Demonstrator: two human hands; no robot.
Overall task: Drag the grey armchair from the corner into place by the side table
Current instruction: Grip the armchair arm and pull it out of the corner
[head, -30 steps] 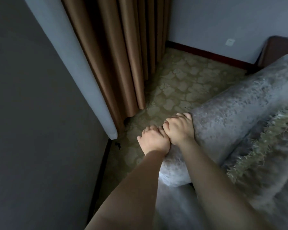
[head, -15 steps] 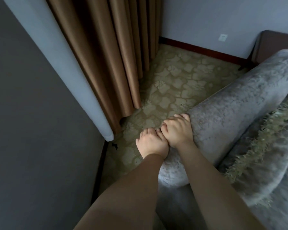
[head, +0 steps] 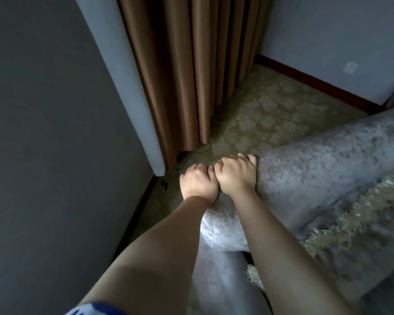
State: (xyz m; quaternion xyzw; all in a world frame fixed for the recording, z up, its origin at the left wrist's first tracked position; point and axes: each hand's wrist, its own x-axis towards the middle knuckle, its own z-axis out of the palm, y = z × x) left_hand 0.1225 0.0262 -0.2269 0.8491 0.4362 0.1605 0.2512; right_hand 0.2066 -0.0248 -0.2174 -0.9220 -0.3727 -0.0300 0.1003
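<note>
The grey armchair (head: 323, 160) fills the lower right, its velvety rounded back edge running from centre to the right border. My left hand (head: 197, 184) grips the near end of that edge, fingers curled over it. Right beside it, touching, my right hand (head: 236, 172) grips the same edge with its fingers wrapped over the far side. A fringed grey-green throw (head: 350, 221) lies on the seat side of the chair. The side table is not in view.
Brown curtains (head: 191, 71) hang in the corner behind the chair. A grey wall (head: 55, 155) stands close on the left with a pale panel edge (head: 132, 87). Patterned beige carpet (head: 271, 114) lies between chair and far wall, which has a dark skirting board (head: 316, 85) and a socket (head: 350, 68).
Both hands keep the same grip. The chair's edge has shifted away from the curtains and wall, showing more carpet in the corner; the dark furniture at the top right has left view.
</note>
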